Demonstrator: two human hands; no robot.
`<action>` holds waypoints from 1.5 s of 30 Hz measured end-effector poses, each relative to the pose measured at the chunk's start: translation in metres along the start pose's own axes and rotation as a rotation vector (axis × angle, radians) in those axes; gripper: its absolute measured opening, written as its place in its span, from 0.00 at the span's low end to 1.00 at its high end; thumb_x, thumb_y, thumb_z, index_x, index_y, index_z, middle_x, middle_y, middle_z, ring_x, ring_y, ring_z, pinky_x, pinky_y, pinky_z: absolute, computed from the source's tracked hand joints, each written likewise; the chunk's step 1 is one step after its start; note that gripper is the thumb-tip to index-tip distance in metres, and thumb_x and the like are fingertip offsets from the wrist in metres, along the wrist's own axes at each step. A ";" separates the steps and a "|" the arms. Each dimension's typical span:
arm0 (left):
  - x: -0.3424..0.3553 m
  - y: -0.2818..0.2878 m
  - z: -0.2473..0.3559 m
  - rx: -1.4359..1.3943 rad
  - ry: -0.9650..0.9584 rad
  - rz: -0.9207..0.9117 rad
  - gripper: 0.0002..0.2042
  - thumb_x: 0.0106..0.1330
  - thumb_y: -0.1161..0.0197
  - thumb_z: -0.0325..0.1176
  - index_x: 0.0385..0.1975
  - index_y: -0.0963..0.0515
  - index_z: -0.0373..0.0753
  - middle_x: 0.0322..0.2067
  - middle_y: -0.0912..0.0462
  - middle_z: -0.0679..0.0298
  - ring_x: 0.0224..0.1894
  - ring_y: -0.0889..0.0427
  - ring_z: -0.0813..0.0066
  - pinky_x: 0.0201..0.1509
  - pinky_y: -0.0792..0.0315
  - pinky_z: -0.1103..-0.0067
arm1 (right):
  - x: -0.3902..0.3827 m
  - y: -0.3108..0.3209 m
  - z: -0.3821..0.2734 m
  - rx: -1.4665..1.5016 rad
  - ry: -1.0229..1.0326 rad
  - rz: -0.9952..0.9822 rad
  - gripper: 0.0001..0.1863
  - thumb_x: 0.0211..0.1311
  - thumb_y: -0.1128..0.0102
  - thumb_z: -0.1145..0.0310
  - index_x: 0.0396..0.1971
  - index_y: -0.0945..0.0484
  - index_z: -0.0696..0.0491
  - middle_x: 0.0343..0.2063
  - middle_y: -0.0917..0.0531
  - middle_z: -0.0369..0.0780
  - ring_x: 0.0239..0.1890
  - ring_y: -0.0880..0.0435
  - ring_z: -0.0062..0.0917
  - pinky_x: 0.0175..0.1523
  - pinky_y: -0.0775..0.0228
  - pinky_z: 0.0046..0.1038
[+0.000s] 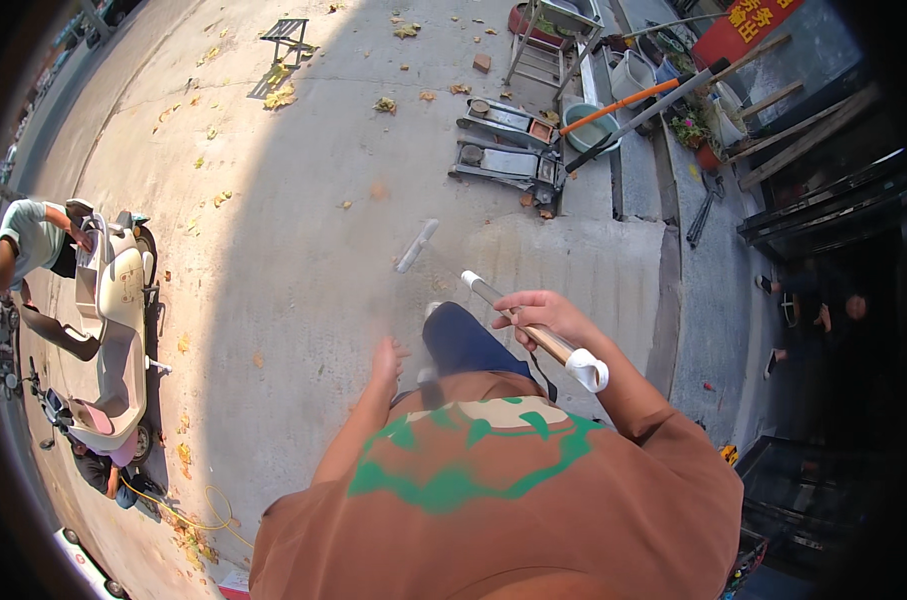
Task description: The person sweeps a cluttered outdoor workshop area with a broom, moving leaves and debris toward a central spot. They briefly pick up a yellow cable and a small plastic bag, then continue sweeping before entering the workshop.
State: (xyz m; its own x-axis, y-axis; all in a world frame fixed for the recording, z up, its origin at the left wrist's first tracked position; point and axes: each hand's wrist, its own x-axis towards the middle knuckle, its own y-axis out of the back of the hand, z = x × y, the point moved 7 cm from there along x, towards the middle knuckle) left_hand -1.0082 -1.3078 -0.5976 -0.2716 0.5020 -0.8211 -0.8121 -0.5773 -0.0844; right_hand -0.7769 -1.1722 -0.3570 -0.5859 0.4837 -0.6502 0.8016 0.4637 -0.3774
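Note:
My right hand (pixel 543 314) is closed round a long pole (pixel 550 342) with a white hooked cap at its near end and a white collar at its far end. In line beyond the collar, a pale bar-shaped piece (pixel 416 246) is at the concrete. A faint blur lies between them, so I cannot tell whether they are joined. Left of my dark-blue trouser leg (pixel 463 335), my left hand (pixel 385 366) hangs with its fingers apart and holds nothing.
Two floor jacks (pixel 508 160) stand ahead right by a green basin (pixel 591 128) and a raised kerb. A folding stool (pixel 285 38) stands farther off. At left, a person (pixel 38 235) is beside a cream scooter (pixel 123 290); another crouches behind it near a yellow hose (pixel 198 522).

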 end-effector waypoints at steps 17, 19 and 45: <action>0.203 -0.008 0.290 -0.010 -0.087 0.150 0.17 0.70 0.62 0.43 0.44 0.33 0.36 0.28 0.22 0.58 0.17 0.38 0.83 0.15 0.44 0.86 | 0.181 0.170 -0.217 -0.588 0.224 0.374 0.28 0.48 0.44 0.79 0.54 0.33 0.57 0.28 0.23 0.39 0.22 0.23 0.20 0.28 0.30 0.23; 0.225 -0.016 0.312 -0.069 -0.070 0.174 0.17 0.70 0.61 0.43 0.45 0.34 0.36 0.28 0.23 0.57 0.17 0.38 0.83 0.15 0.44 0.87 | 0.203 0.193 -0.236 -0.431 0.228 0.479 0.31 0.48 0.43 0.80 0.56 0.36 0.57 0.25 0.23 0.40 0.19 0.24 0.20 0.23 0.32 0.23; 0.520 -0.160 0.729 0.015 -0.064 0.166 0.17 0.71 0.61 0.43 0.45 0.33 0.36 0.27 0.23 0.59 0.17 0.36 0.85 0.15 0.45 0.88 | 0.631 0.580 -0.511 -0.157 -0.216 1.034 0.03 0.44 0.42 0.81 0.16 0.27 0.61 0.11 0.25 0.41 0.10 0.27 0.25 0.14 0.36 0.26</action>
State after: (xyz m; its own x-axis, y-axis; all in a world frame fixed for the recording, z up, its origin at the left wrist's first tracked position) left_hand -1.3961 -0.4847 -0.5997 -0.4341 0.4409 -0.7856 -0.7609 -0.6463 0.0578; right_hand -0.7431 -0.2184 -0.6489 0.4162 0.5621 -0.7147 0.8636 0.0016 0.5041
